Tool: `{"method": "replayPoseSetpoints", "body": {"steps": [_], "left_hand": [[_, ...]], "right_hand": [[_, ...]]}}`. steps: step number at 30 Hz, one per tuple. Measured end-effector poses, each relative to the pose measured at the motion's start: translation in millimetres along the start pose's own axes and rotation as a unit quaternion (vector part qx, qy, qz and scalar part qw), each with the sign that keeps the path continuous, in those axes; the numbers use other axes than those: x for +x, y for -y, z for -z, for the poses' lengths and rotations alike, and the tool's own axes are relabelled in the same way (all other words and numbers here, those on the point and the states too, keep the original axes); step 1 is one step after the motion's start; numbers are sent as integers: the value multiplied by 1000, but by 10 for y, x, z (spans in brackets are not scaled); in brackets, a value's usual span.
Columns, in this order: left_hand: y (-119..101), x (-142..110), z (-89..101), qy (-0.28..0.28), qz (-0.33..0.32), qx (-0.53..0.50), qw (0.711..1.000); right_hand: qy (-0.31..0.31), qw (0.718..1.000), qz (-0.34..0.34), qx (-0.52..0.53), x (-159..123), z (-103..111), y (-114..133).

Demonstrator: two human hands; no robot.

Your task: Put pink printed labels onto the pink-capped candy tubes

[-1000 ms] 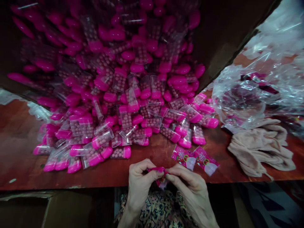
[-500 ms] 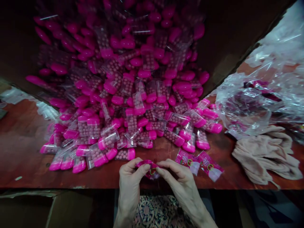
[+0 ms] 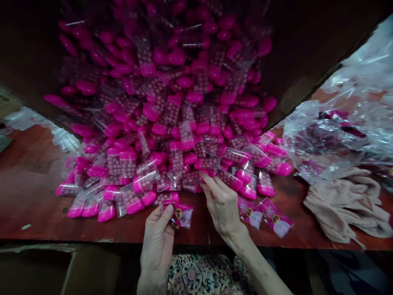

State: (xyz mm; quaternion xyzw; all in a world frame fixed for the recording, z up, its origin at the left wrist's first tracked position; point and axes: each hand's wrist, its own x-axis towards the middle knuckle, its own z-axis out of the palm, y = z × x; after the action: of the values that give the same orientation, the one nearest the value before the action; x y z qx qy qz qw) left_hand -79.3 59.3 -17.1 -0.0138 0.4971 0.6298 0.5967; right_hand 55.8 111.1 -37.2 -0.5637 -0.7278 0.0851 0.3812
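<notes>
In the head view, my left hand (image 3: 159,231) pinches a pink printed sleeve (image 3: 184,216) between thumb and fingers, just above the front edge of the table (image 3: 33,180). My right hand (image 3: 223,207) reaches to the front of the heap of pink-capped tubes (image 3: 186,135), fingertips at one tube; I cannot tell whether they grip it. Right of that hand lie two more sleeves (image 3: 278,219), then crumpled cloth gloves (image 3: 346,205).

Head-worn camera — faces forward, down — hands (image 3: 158,237), table (image 3: 37,164) close below.
</notes>
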Motion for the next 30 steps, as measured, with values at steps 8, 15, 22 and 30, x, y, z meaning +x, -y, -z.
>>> {"method": "replayPoseSetpoints", "body": {"steps": [8,15,22,30], "left_hand": [[17,32,-9,10,9,-5,1000],[54,36,-48,3,-14,-20,1000],[70,35,-57,-11,-23,0,1000],[79,-4,-129,6,-15,-5,1000]], "right_hand": [[-27,996,-18,83,-72,500,-93],[-28,996,-54,68,-248,279,-73],[-24,962,-179,203,-331,201,23],[82,930,-234,273,-427,416,-7]]}}
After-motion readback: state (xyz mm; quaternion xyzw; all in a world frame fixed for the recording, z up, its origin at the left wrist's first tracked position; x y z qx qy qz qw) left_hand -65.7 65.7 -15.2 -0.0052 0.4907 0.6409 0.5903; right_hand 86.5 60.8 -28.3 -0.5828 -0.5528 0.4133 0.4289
